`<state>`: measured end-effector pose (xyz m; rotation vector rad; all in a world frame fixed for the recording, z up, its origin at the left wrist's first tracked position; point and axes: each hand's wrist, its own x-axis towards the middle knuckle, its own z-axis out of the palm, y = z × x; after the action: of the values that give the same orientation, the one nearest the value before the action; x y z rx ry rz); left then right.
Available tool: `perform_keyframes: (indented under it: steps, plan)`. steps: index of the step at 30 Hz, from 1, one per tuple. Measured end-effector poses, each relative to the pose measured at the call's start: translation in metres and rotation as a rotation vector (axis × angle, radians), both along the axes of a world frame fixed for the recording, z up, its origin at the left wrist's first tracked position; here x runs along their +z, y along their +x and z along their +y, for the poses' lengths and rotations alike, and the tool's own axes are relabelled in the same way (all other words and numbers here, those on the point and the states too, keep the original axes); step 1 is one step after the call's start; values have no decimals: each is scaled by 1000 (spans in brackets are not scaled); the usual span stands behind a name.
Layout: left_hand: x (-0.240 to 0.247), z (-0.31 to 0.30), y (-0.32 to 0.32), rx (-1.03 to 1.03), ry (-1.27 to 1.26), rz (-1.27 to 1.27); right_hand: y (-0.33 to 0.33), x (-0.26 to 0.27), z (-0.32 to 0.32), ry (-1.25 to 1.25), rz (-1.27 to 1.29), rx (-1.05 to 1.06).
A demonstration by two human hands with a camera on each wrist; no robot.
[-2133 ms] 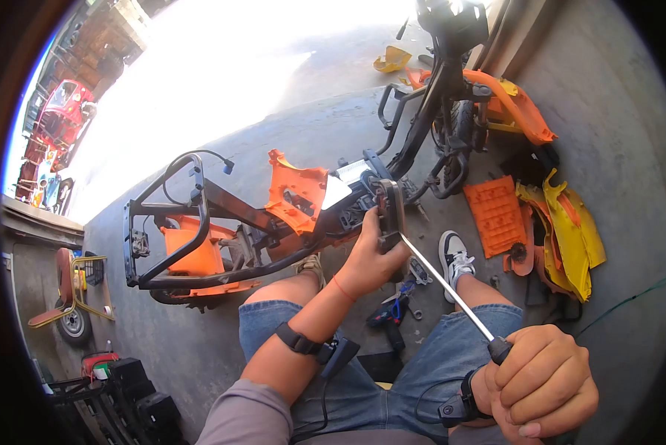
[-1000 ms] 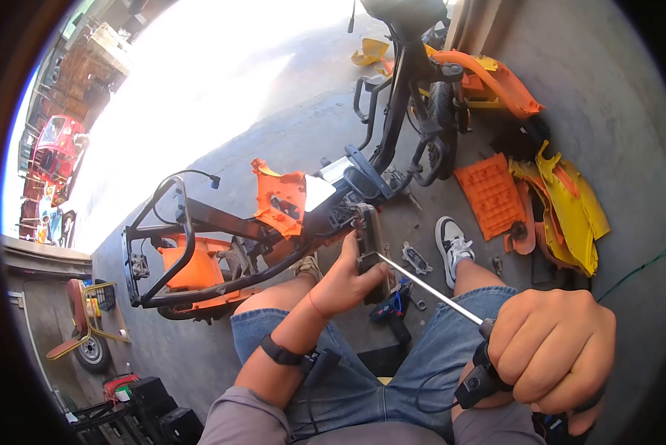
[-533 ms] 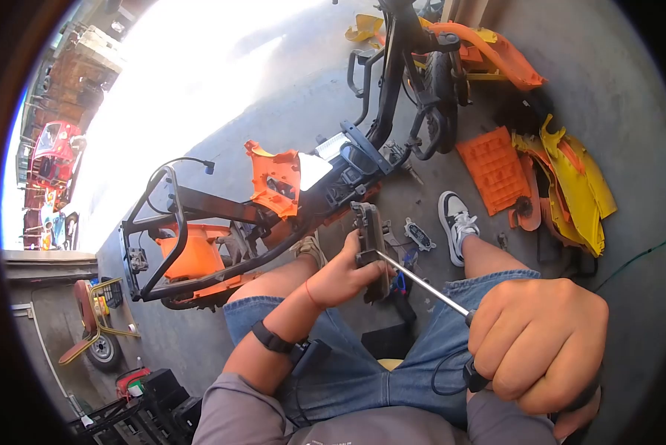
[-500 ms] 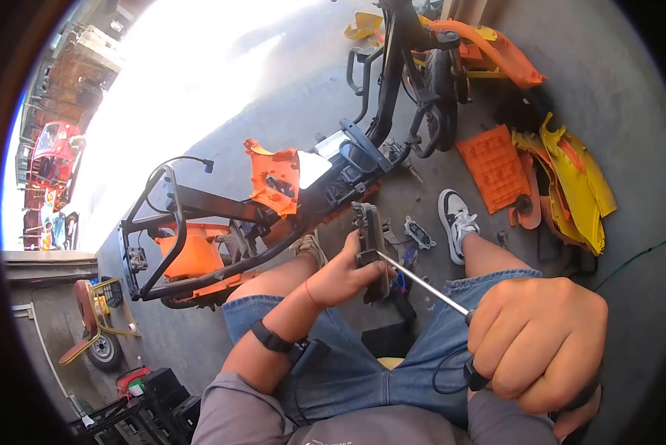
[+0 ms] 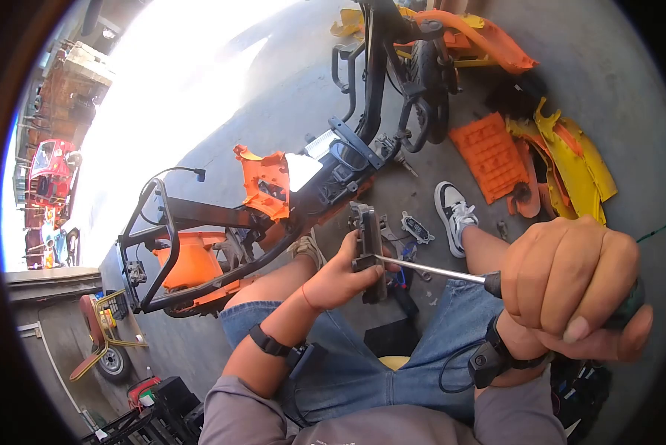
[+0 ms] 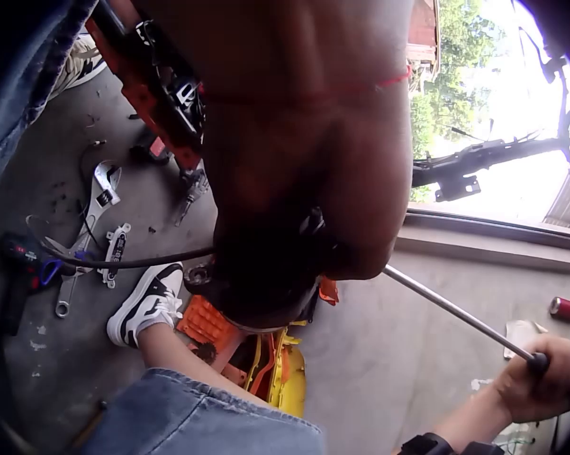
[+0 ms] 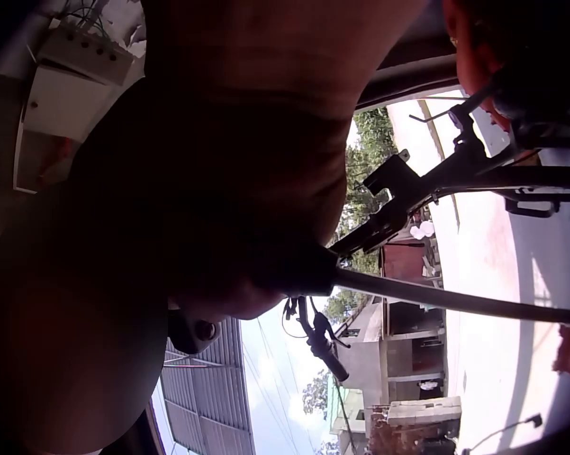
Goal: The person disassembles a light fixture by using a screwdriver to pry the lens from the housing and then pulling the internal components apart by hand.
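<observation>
In the head view the left hand (image 5: 346,276) grips a dark metal part (image 5: 368,241), thumb on its near side. The right hand (image 5: 570,282) is curled round the dark handle of a long screwdriver (image 5: 440,271), whose tip meets the lower edge of that part. The left wrist view shows the screwdriver's shaft (image 6: 455,313) running from the left hand (image 6: 304,180) to the right hand (image 6: 548,379). From the right wrist, the shaft (image 7: 436,295) extends away from the shadowed right hand (image 7: 237,209); its fingers are mostly dark.
A black vehicle frame (image 5: 221,215) with orange panels (image 5: 264,182) stands ahead, leftward. Yellow panels (image 5: 578,167) and an orange ribbed panel (image 5: 489,157) lie on the floor at the right. Beyond the knees lie a small metal plate (image 5: 417,228) and an adjustable wrench (image 6: 101,194).
The right hand has risen and shifted outward, turning with the handle, so the screwdriver lies flatter. The left hand still holds the part. The head view has shifted slightly.
</observation>
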<state>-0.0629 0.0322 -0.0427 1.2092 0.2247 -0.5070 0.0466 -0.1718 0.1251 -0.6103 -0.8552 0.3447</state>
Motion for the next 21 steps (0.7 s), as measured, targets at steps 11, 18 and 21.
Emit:
perform_keyframes:
  steps: [11, 18, 21]
  plan:
    - [-10, -14, 13, 177, -47, -141, -14, 18, 6, -36, 47, -383]
    - [-3, -13, 15, 189, -64, -135, -14, 26, -3, -41, 36, -408]
    - [-2, -14, 15, 173, -88, -141, -11, 22, -1, -52, 43, -404]
